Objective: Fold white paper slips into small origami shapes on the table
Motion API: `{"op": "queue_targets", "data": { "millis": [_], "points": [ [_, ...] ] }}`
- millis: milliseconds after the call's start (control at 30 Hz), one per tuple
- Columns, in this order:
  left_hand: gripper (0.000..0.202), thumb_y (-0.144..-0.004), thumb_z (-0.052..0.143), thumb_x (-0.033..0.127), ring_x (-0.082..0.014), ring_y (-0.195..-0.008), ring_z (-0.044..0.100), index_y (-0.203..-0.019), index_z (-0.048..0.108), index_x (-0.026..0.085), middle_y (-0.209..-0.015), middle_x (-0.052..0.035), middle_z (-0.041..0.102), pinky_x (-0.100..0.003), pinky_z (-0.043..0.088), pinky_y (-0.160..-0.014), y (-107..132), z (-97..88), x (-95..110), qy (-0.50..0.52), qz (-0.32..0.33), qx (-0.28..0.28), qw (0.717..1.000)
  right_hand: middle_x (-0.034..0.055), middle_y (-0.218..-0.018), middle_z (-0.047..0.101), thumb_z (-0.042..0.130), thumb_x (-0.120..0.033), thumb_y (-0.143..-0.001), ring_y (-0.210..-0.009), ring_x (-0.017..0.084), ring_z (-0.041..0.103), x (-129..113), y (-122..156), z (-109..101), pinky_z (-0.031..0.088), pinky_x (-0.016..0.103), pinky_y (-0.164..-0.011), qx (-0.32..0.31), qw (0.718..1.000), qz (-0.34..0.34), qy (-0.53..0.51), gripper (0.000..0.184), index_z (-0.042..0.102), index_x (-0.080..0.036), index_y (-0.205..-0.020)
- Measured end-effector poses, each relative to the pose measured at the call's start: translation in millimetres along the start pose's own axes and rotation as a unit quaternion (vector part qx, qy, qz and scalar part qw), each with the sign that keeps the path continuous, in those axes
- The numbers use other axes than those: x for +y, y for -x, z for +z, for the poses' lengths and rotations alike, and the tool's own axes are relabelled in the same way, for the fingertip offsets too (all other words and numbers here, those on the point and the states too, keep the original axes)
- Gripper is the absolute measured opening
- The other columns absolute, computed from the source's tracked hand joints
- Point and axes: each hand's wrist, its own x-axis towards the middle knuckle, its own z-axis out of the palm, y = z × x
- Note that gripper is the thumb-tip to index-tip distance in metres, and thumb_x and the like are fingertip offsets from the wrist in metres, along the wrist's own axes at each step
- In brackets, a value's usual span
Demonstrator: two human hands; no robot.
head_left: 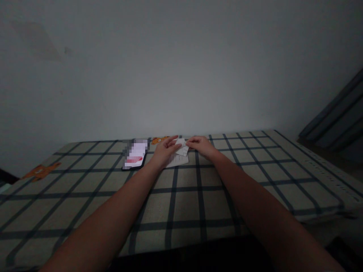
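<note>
A small folded piece of white paper (182,150) is between my two hands, over the far part of the table. My left hand (165,151) holds its left side with the thumb on top, while the other fingers reach forward. At its right edge my right hand (202,145) pinches the paper between thumb and bent fingers. Beneath the folded piece lies a flat white sheet (176,160) with faint marks, partly covered by my left hand.
A phone (135,154) with a lit, partly blurred screen lies left of my hands. The checked tablecloth (181,200) has orange bear prints. Behind the table rises a plain wall (181,68); a dark striped cloth (340,113) hangs at the right.
</note>
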Motion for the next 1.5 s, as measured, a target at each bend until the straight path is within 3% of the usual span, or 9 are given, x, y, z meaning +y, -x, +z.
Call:
{"op": "queue_targets", "data": {
  "millis": [167, 333, 667, 900, 1100, 1300, 1500],
  "points": [
    [0.054, -0.060, 0.072, 0.026, -0.0172, -0.073, 0.061, -0.111, 0.058, 0.014, -0.086, -0.0087, 0.065, -0.032, 0.047, -0.069, 0, -3.9, -1, -0.040, -0.002, 0.023, 0.999, 0.0020, -0.071, 0.062, 0.066, -0.026, -0.065, -0.065, 0.010, 0.057, -4, 0, 5, 0.048, 0.026, -0.064, 0.012, 0.999, 0.012, -0.033, 0.018, 0.063, -0.014, -0.078],
    [0.049, -0.064, 0.069, 0.029, -0.0160, -0.070, 0.060, -0.108, 0.060, 0.013, -0.086, -0.0091, 0.066, -0.031, 0.046, -0.067, 0, -4.2, -2, -0.053, -0.002, 0.000, 0.999, 0.0067, -0.083, 0.065, 0.066, -0.027, -0.066, -0.072, 0.013, 0.059, -4, 0, 4, 0.049, 0.029, -0.068, 0.001, 0.999, 0.021, -0.032, 0.032, 0.064, -0.014, -0.094],
    [0.046, -0.063, 0.068, 0.030, -0.0171, -0.070, 0.058, -0.106, 0.063, 0.013, -0.076, -0.0069, 0.066, -0.029, 0.044, -0.063, 6, 1.9, 8, -0.116, -0.010, 0.013, 0.993, 0.0084, -0.083, 0.067, 0.065, -0.035, -0.066, -0.070, 0.013, 0.058, -2, 0, -2, 0.046, 0.027, -0.067, 0.015, 0.997, -0.003, 0.069, 0.032, 0.068, -0.012, -0.088],
    [0.043, -0.061, 0.069, 0.029, -0.0188, -0.070, 0.058, -0.100, 0.066, 0.013, -0.074, -0.0069, 0.066, -0.030, 0.044, -0.063, 5, 3.5, 5, -0.094, -0.011, 0.053, 0.994, 0.0068, -0.086, 0.065, 0.064, -0.031, -0.068, -0.072, 0.012, 0.059, -4, 0, 3, 0.047, 0.026, -0.066, 0.012, 1.000, -0.007, 0.019, 0.034, 0.063, -0.015, -0.097],
    [0.042, -0.061, 0.068, 0.031, -0.0164, -0.064, 0.056, -0.099, 0.066, 0.013, -0.066, -0.0048, 0.064, -0.028, 0.043, -0.059, 6, 5.2, 5, -0.103, -0.025, 0.040, 0.994, 0.0060, -0.087, 0.064, 0.065, -0.030, -0.066, -0.079, 0.013, 0.059, -3, 0, 5, 0.045, 0.027, -0.073, -0.014, 0.998, -0.023, 0.055, 0.025, 0.064, -0.015, -0.086],
    [0.042, -0.063, 0.067, 0.031, -0.0152, -0.061, 0.055, -0.100, 0.066, 0.012, -0.068, -0.0055, 0.064, -0.027, 0.042, -0.056, 4, 4.2, 5, -0.088, -0.014, 0.058, 0.994, 0.0066, -0.094, 0.063, 0.066, -0.029, -0.065, -0.084, 0.014, 0.059, -5, 1, 7, 0.045, 0.028, -0.076, -0.005, 0.999, -0.032, 0.026, 0.031, 0.061, -0.015, -0.092],
    [0.036, -0.063, 0.066, 0.029, -0.0175, -0.066, 0.056, -0.096, 0.068, 0.015, -0.069, -0.0050, 0.065, -0.028, 0.042, -0.061, 7, 3.3, 9, -0.126, -0.005, 0.040, 0.991, 0.0054, -0.078, 0.064, 0.064, -0.036, -0.065, -0.071, 0.013, 0.057, -6, 2, 5, 0.043, 0.024, -0.064, -0.006, 0.995, -0.016, 0.102, 0.027, 0.064, -0.013, -0.079]
  ]
}}
